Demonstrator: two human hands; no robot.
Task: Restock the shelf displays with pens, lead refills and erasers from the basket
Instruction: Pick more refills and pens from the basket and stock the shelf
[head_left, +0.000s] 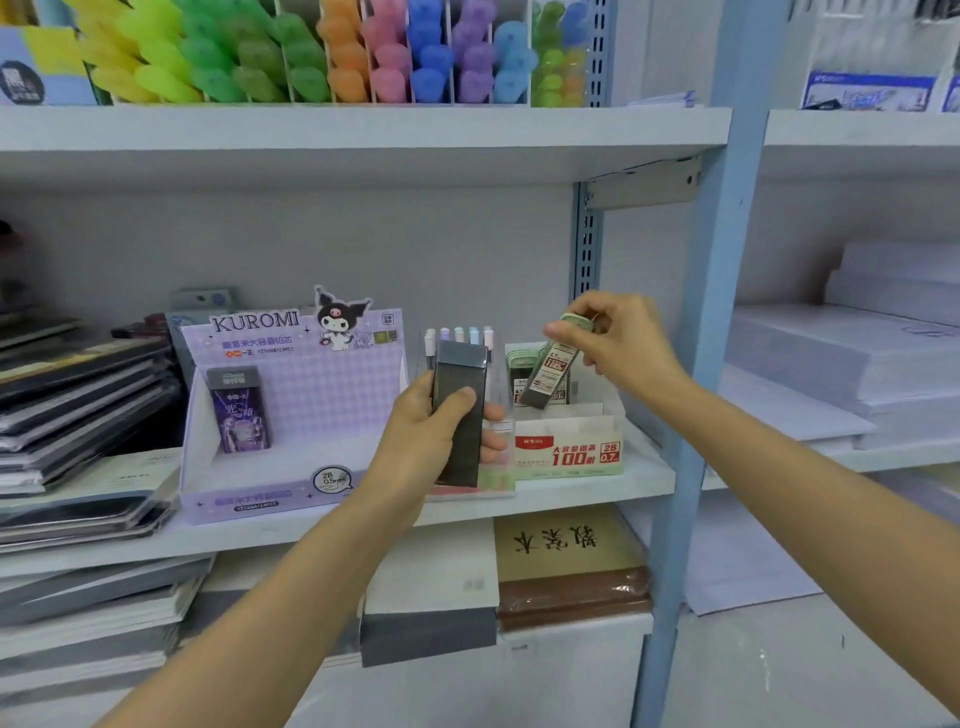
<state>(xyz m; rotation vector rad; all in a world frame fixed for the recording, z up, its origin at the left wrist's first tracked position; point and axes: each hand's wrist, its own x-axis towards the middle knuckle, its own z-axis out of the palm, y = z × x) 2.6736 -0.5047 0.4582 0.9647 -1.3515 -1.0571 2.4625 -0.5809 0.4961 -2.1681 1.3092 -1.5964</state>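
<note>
Leaning over a card display box (569, 449), a slim refill case (553, 366) with a pale green cap is pinched in the fingers (560, 330) of the right hand (623, 343); a dark, glossy rectangular pack (460, 415) is gripped upright by the left hand (421, 441), above the shelf (582, 493).

We see a lilac Kuromi display box (311, 395), its back panel in a pale diamond check, with a purple lead case (240, 415) inside. At three o'clock of it, the grey refill case (460, 374) is charcoal with a lighter grey cap. Further toward three o'clock, the labelled refill case (550, 374) is dark, with a red-and-white label and pale green cap; at its six o'clock is a white carton (569, 452) with red lettering. At twelve o'clock, highlighters (363, 57) run yellow, green, orange, pink, blue, purple. The shelf upright (711, 312) is pale blue.
</note>
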